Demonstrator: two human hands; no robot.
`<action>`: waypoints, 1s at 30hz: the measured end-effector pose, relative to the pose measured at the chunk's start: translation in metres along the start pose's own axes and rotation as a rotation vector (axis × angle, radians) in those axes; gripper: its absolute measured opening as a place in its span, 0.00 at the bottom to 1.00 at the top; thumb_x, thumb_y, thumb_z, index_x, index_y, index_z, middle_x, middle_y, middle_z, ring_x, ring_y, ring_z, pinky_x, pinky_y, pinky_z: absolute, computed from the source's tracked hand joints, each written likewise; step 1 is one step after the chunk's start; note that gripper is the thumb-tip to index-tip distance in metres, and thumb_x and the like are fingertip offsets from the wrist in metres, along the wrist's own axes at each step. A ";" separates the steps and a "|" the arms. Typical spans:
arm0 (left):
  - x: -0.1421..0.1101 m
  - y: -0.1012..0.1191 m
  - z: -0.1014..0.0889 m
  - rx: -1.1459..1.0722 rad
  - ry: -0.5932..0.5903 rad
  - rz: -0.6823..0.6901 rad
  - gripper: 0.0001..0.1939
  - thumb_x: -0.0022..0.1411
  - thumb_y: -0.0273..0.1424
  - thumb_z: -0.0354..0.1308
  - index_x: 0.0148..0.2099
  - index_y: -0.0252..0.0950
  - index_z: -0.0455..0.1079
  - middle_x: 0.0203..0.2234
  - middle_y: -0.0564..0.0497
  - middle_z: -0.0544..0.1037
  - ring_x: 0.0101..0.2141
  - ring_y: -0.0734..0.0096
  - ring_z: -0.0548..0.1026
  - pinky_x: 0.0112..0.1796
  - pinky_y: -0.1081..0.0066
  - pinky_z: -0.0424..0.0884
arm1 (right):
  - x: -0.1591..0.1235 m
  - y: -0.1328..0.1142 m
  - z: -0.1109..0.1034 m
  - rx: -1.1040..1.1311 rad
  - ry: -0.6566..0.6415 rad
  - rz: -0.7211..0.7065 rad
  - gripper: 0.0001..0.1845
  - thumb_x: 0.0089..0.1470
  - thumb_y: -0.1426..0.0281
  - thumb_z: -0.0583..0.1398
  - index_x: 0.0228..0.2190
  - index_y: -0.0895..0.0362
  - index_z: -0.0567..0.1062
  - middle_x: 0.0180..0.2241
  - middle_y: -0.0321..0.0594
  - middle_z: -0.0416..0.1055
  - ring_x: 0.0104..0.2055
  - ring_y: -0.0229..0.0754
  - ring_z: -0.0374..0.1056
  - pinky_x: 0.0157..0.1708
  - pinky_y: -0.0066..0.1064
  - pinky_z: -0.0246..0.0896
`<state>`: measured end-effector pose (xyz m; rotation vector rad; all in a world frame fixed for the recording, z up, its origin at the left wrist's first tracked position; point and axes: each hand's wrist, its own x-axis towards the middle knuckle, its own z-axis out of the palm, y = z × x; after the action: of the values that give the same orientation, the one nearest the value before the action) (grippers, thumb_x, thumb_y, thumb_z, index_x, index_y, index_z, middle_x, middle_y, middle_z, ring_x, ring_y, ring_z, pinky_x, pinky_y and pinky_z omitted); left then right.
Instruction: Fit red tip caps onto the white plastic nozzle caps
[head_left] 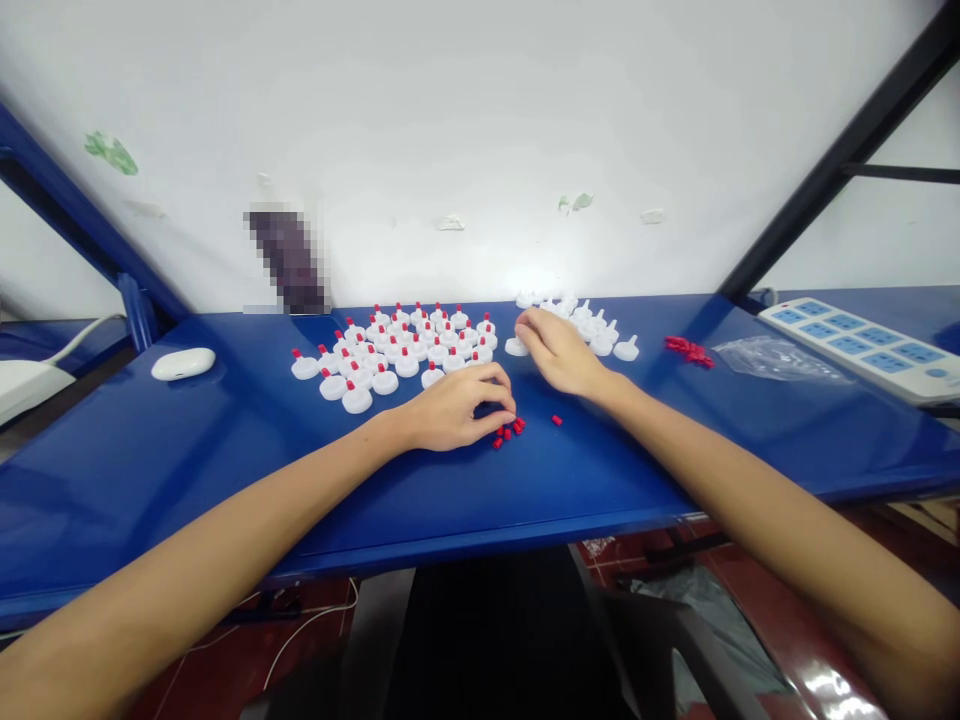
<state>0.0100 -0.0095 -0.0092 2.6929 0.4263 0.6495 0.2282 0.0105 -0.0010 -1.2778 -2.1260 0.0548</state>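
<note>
My left hand (pixel 459 408) is closed in a pinch, its fingertips at a small pile of red tip caps (pixel 508 434) on the blue table; they seem to pinch one cap, mostly hidden. One more red cap (pixel 557 420) lies apart, to the right. My right hand (pixel 561 352) is closed on a white nozzle lid (pixel 516 346), whose spout is hidden by the fingers. Left of it stand several white nozzle lids with red tips (pixel 406 362). Behind and beside my right hand are several white nozzle lids without red tips (pixel 600 338).
A second pile of red caps (pixel 688 351) and a clear plastic bag (pixel 776 358) lie to the right, beside a white power strip (pixel 862 340). A white earbud case (pixel 184 364) sits at the left. A white wall (pixel 480 150) rises behind the blue table (pixel 225 480).
</note>
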 end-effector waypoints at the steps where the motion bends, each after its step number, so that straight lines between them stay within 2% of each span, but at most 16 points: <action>1: 0.000 0.000 0.000 0.002 -0.002 0.001 0.10 0.69 0.31 0.54 0.41 0.35 0.76 0.41 0.46 0.72 0.41 0.68 0.73 0.45 0.68 0.70 | 0.000 0.000 0.000 0.012 0.016 -0.012 0.12 0.67 0.66 0.46 0.35 0.55 0.66 0.34 0.42 0.69 0.36 0.44 0.65 0.39 0.34 0.57; 7: 0.000 0.002 -0.001 -0.012 -0.018 -0.014 0.09 0.68 0.32 0.55 0.41 0.36 0.77 0.42 0.46 0.72 0.41 0.67 0.73 0.46 0.67 0.70 | 0.000 -0.001 0.004 0.059 0.078 -0.061 0.11 0.66 0.65 0.49 0.33 0.55 0.64 0.31 0.40 0.67 0.33 0.42 0.63 0.36 0.34 0.55; 13: 0.000 0.002 -0.002 -0.075 -0.025 -0.045 0.08 0.66 0.32 0.57 0.40 0.36 0.77 0.42 0.47 0.73 0.41 0.67 0.73 0.47 0.66 0.69 | -0.001 -0.001 0.005 0.117 0.011 -0.053 0.10 0.66 0.65 0.50 0.34 0.55 0.65 0.28 0.37 0.68 0.29 0.41 0.63 0.33 0.33 0.53; 30: 0.000 0.000 -0.001 -0.050 -0.034 -0.031 0.08 0.69 0.31 0.54 0.41 0.36 0.74 0.40 0.47 0.74 0.41 0.66 0.73 0.45 0.66 0.68 | -0.001 0.002 0.007 0.130 0.024 -0.061 0.11 0.66 0.65 0.50 0.34 0.56 0.66 0.28 0.37 0.68 0.29 0.40 0.63 0.33 0.32 0.53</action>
<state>0.0100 -0.0094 -0.0085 2.6405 0.4366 0.5973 0.2267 0.0128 -0.0077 -1.1326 -2.1036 0.1482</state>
